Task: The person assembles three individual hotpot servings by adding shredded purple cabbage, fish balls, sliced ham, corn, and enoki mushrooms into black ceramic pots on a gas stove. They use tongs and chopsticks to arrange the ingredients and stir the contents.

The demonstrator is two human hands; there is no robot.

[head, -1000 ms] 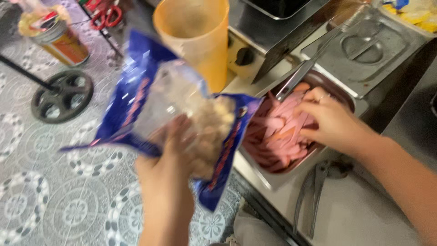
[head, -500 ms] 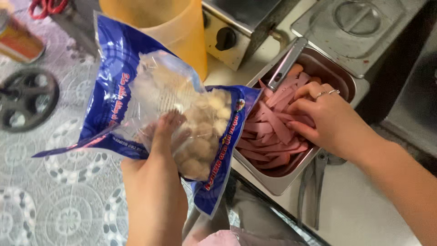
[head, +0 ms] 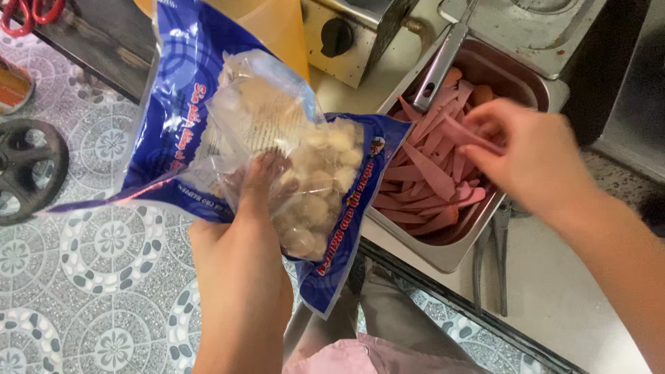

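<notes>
My left hand (head: 258, 201) holds up a blue and clear plastic bag (head: 228, 131) filled with pale round food balls, its open end toward the upper left. My right hand (head: 533, 156) reaches into a steel tray (head: 443, 253) on the counter and pinches a pink meat strip (head: 467, 135) between its fingers. The tray holds several pink meat strips (head: 433, 176). A metal utensil handle (head: 443, 59) rests on the tray's far rim.
Metal tongs (head: 488, 260) lie on the counter beside the tray. A steel lid (head: 547, 28) and a metal appliance with a black knob (head: 336, 38) stand behind. An orange container (head: 277, 28) sits behind the bag. A black wheel (head: 28, 170) rests on the patterned tile floor.
My right hand has lifted a pink strip a little out of the tray. The bag has shifted slightly higher and left in view as my head moved closer.
</notes>
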